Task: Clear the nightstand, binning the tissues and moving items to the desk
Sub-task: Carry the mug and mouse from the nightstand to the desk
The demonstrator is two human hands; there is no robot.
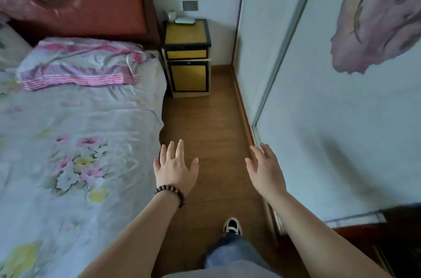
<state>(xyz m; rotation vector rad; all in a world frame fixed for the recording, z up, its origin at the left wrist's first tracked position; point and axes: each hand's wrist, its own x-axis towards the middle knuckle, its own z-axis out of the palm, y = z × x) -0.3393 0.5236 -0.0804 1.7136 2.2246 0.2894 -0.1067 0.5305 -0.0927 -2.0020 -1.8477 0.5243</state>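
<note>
Approaching nightstand [186,34] | left hand [174,169], right hand [265,169]: spread, empty | cup [171,15], white case [185,20] on top | next: reach, grasp

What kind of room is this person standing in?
A bedroom, most likely: a bed with a pillow and padded headboard, and a small nightstand beside it.
</note>
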